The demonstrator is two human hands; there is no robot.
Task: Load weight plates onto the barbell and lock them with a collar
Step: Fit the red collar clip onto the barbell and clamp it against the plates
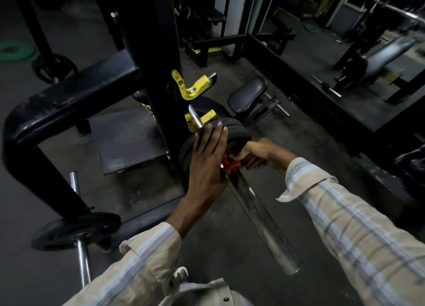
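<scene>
The black weight plates [232,130] sit on the barbell sleeve [264,227], which rests in a yellow hook [200,119] on the black rack upright [158,52]. The left hand [208,158] lies flat against the face of the outer plate, fingers straight and spread. The right hand [257,155] curls round the red collar [230,161], which sits on the sleeve just beside the plates; in this dim light it is hard to say whether the collar touches them. Lower left, another plate [76,229] hangs on a storage peg [82,262].
</scene>
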